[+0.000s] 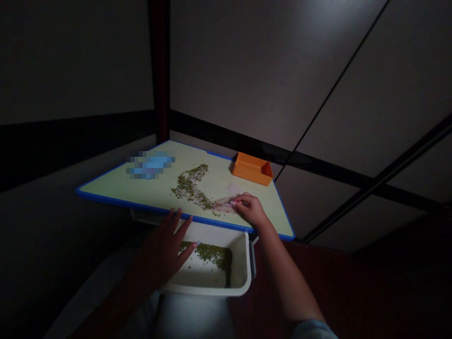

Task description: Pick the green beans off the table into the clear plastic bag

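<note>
1. Now, a person works with two bare hands at a pale green board with a blue rim [116, 200], its near edge above a white tub.
2. The right hand [250, 209] rests on the board at the lower end of a long streak of small green beans [190, 186]. Its fingers [240, 200] are bunched together beside a faint pink translucent film [226, 200]; whether they clamp any beans cannot be told.
3. The left hand [164, 249] lies palm down across the near edge, fingers [178, 221] spread apart and clamped on nothing, thumb reaching over the tub.
4. Below the rim, a white rectangular plastic tub [243, 263] holds a heap of the same green beans [213, 256] along its far side.
5. An orange rectangular tray [252, 168] sits at the board's far edge, well apart from both hands. A pixelated blue patch [150, 165] at the far corner is too blurred to identify.
6. Behind stand gray wall panels [261, 70] and a dark red post [160, 70]. A pale blue cuff [312, 329] shows at the right wrist's forearm end.
</note>
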A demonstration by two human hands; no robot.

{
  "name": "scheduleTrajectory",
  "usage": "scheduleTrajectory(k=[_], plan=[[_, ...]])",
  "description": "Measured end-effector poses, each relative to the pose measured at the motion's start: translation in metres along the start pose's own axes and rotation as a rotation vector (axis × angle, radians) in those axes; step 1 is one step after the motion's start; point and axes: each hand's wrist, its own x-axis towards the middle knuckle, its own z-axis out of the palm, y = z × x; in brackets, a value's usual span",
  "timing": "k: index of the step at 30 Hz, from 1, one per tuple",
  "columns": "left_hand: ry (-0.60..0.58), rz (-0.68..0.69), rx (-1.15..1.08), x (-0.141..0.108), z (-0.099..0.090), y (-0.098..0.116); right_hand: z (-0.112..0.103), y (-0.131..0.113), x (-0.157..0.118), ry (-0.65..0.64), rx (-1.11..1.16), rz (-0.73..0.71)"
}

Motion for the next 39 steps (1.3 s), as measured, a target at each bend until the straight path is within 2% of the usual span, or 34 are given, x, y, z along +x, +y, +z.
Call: scheduleTrajectory(k=[13, 28, 39], plan=[[0.011, 0.031, 0.034, 0.0029, -0.0025, 0.0015, -0.0013, 0.0014, -0.0005, -0.067, 0.016, -0.012], [0.016, 0.016, 0.003, 0.0022, -0.0031, 0.0008, -0.0014, -0.0056, -0.0016, -0.076, 0.024, 0.032], [0.001, 0.019, 0.037, 0.001, -0.0011, 0.0003, -0.0029, -0.0026, 0.0008, -0.214, -0.065, -0.042]])
